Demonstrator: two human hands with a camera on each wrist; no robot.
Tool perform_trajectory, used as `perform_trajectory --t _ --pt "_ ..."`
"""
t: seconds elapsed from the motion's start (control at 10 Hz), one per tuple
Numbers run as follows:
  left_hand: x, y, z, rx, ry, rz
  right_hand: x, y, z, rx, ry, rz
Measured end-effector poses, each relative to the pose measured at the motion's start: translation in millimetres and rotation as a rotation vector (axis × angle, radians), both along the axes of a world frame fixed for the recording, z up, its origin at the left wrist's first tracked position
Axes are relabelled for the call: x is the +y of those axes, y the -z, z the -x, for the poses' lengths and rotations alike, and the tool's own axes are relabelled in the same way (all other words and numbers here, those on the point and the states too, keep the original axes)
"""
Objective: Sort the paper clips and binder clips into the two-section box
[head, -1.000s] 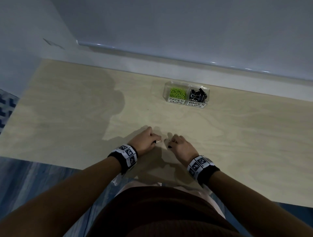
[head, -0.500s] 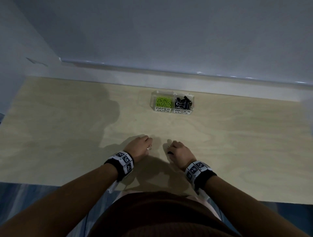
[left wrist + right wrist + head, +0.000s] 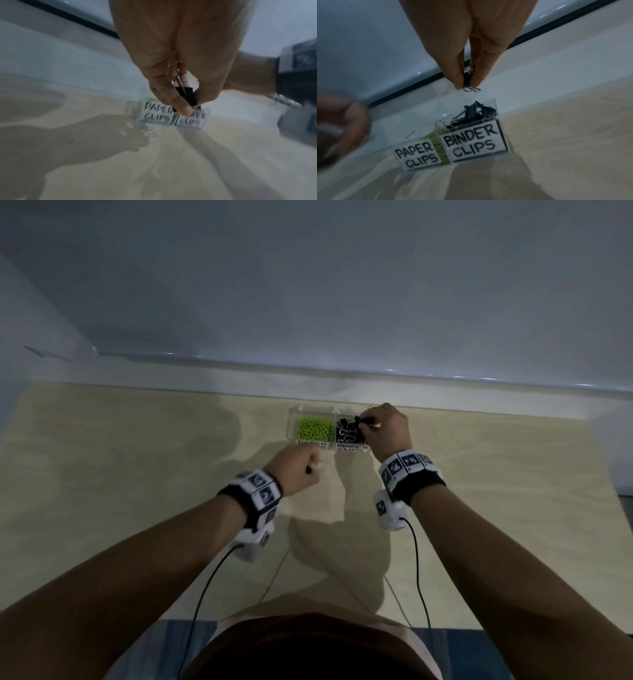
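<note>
The clear two-section box [image 3: 328, 429] sits at the far edge of the wooden table [image 3: 137, 474], against the wall, and both sections already look well filled: green paper clips [image 3: 314, 429] lie in the left one, labelled PAPER CLIPS, and a heap of black binder clips [image 3: 475, 115] fills the right one, labelled BINDER CLIPS. The right hand [image 3: 385, 428] hovers above the binder section and pinches 1 small black binder clip [image 3: 467, 79] between thumb and fingertips, its wire handles pointing down at the heap, so a drop looks close. The left hand [image 3: 294, 472] waits just in front of the box, its fingers closed round a second black binder clip [image 3: 186, 94], which the left wrist view shows plainly. No loose clips show on the table in the head view. By my reading the sorting is nearly done: these 2 binder clips seem to be all that remains to go in.
</note>
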State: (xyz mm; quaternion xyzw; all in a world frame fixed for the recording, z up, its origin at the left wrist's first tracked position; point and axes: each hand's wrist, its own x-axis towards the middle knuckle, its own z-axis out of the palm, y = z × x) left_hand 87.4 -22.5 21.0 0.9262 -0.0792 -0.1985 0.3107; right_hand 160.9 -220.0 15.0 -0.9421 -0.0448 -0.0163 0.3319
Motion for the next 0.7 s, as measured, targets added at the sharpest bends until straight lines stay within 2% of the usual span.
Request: perform_trajectory --t 0.1,0.2,0.3,0.5,0.7 --pt "-30.4 -18.0 -46.2 -0.094 -0.066 0.079 2.4 8.6 -3.9 0.077 -0.010 0.095" --pt "-57.1 -22.3 -79.5 -0.128 -0.125 0.081 0.5 15.3 -0.3 0.088 -0.030 0.106" --pt "-73.1 -12.6 -96.8 -0.122 -0.135 -0.010 -2.3 13.2 4.5 0.063 -0.032 0.050" --pt "-83.6 4.4 -96.4 -0.062 -0.098 -0.084 -26.0 7.2 16.5 -0.017 0.008 -0.057" --pt "-67.9 5.8 -92.6 -0.054 -0.180 0.077 -76.0 2.4 71.8 -0.094 0.080 -0.150"
